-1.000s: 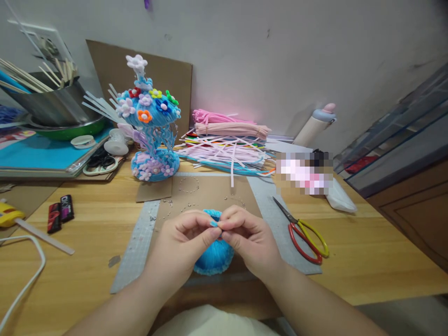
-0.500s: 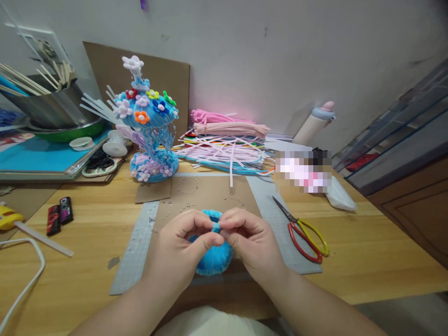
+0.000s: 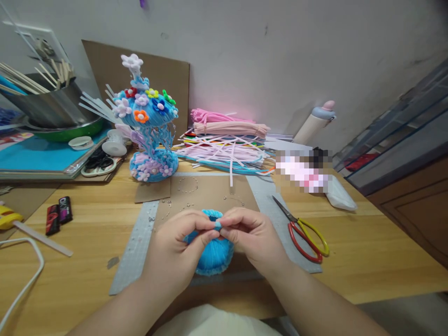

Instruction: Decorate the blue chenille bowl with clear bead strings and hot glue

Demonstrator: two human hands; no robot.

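Observation:
Between my two hands, close to me, is a blue pipe-cleaner craft piece [image 3: 215,257] with a rounded, wrapped body and a fuzzy edge. A light blue fuzzy loop [image 3: 210,213] rises behind the fingertips. My left hand [image 3: 177,247] is closed, thumb and forefinger pinching a small bit of blue pipe cleaner [image 3: 217,226]. Facing it, my right hand [image 3: 250,235] pinches the same bit from the other side. The fingers cover part of the blue piece, so I cannot tell how the bit joins it.
Red-and-yellow-handled scissors [image 3: 304,233] lie right on a grey cutting mat [image 3: 131,261], which carries cardboard [image 3: 210,191] with bead strands. Behind stand a flowered blue ornament [image 3: 150,116] and piled pipe cleaners [image 3: 227,140]. A yellow glue gun [image 3: 9,217] lies left.
Both hands stay at the blue piece. My left thumb has drawn back slightly to the left and up, and the pinched bit shows a little smaller between the fingertips.

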